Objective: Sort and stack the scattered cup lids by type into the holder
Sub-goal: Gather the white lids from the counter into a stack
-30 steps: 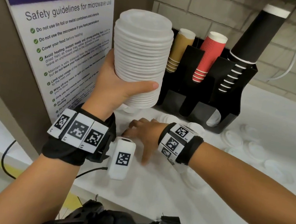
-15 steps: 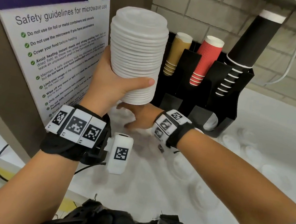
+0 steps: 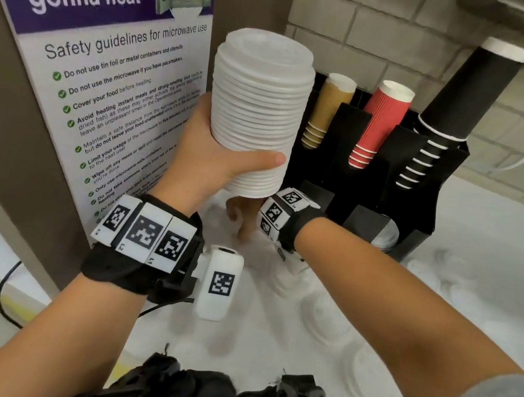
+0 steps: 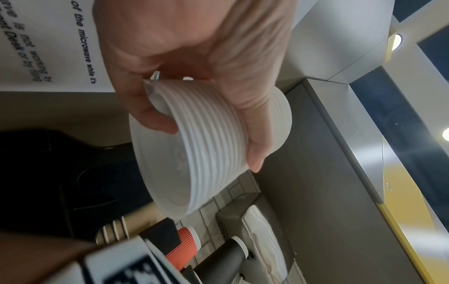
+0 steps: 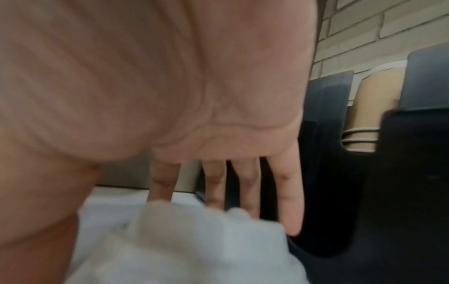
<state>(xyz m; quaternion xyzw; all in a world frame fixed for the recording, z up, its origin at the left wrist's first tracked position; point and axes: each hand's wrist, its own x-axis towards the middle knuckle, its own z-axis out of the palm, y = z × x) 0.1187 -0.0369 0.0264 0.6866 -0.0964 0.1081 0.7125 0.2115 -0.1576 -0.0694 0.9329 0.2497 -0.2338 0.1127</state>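
My left hand grips a tall stack of white lids and holds it upright above the counter, just left of the black holder. The left wrist view shows the thumb and fingers curled round the ribbed lid stack. My right hand reaches under that stack, down to the counter beside the holder's left end. In the right wrist view its fingers are straight and point down behind a blurred white lid. I cannot tell whether they touch it.
The holder carries brown cups, red cups and black cups, with lids in a lower slot. Several loose white lids lie on the white counter. A microwave safety poster stands close on the left.
My right hand has moved away from me along the counter and now sits under the held stack near the holder. The left hand still holds the stack up.
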